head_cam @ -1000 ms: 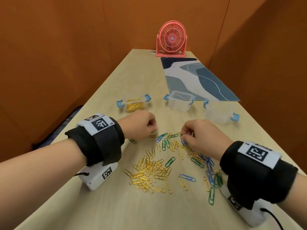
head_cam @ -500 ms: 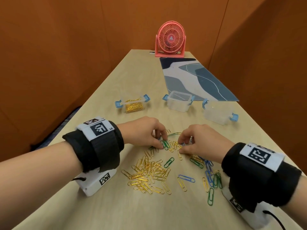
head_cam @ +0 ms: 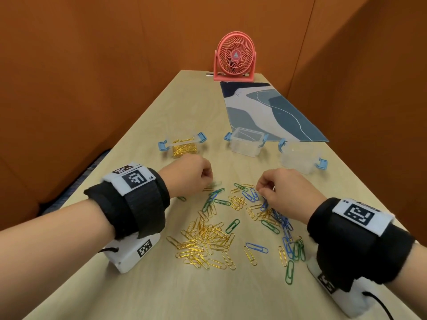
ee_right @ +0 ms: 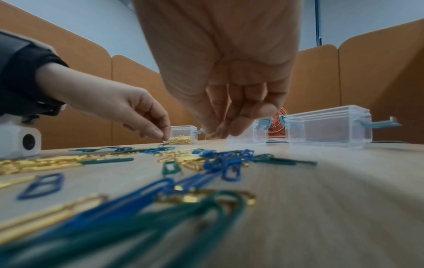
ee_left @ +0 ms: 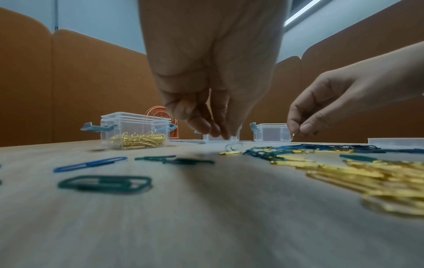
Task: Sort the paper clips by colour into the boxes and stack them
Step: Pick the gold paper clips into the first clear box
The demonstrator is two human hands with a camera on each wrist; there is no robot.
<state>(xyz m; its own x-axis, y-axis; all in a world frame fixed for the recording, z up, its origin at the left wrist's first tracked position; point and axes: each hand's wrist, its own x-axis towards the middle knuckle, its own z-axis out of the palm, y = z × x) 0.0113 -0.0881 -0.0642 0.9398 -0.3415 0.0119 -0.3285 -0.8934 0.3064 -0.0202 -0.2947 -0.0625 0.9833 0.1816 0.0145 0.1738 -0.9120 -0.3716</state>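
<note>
Gold, blue and green paper clips [head_cam: 208,236] lie scattered on the wooden table [head_cam: 184,112] between my wrists. My left hand [head_cam: 209,179] hovers just above the pile's far left edge, its fingertips [ee_left: 206,127] pinching a small pale clip [ee_left: 231,147] whose colour is blurred. My right hand [head_cam: 262,188] is over the far right of the pile and pinches a gold clip [ee_right: 211,135]. Beyond stand three clear boxes with blue latches: the left box [head_cam: 183,147] holds gold clips, the middle box [head_cam: 246,144] and the right box [head_cam: 300,159] look empty.
A pink desk fan [head_cam: 234,57] stands at the table's far end, with a blue patterned mat [head_cam: 265,112] in front of it. Orange partition walls close in both sides. A clear lid [ee_left: 394,141] lies at the right of the pile.
Half a second ago both hands reached down with fingers stretched into the pile's far edge. Now both have drawn back and up, fingers curled, each pinching a clip.
</note>
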